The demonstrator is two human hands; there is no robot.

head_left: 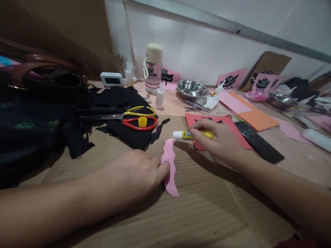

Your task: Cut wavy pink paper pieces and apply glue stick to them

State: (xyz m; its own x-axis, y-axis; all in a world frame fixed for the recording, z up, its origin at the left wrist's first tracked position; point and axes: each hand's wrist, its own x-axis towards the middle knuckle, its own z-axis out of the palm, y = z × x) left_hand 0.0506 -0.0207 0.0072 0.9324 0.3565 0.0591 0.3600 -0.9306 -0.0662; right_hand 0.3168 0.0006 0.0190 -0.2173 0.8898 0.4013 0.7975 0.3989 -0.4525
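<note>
A wavy pink paper strip (170, 175) lies on the brown cardboard (207, 210). My left hand (141, 168) is closed beside it, its thumb and finger pressing on the strip's left edge. In my right hand (213, 137) is a yellow glue stick (184, 134), gripped between thumb and fingers and held sideways. Its white end points left, just above the top of the strip. Under and behind my right hand lies a red sheet (230, 125), with a black shape partly hidden by the fingers.
Scissors (139, 124) with red and yellow handles and a yellow cap (142, 121) rest on black cloth (129, 137). Behind stand a bottle (153, 69), a small white glue bottle (159, 98) and a metal bowl (192, 90). A black phone-like slab (260, 142) lies at right.
</note>
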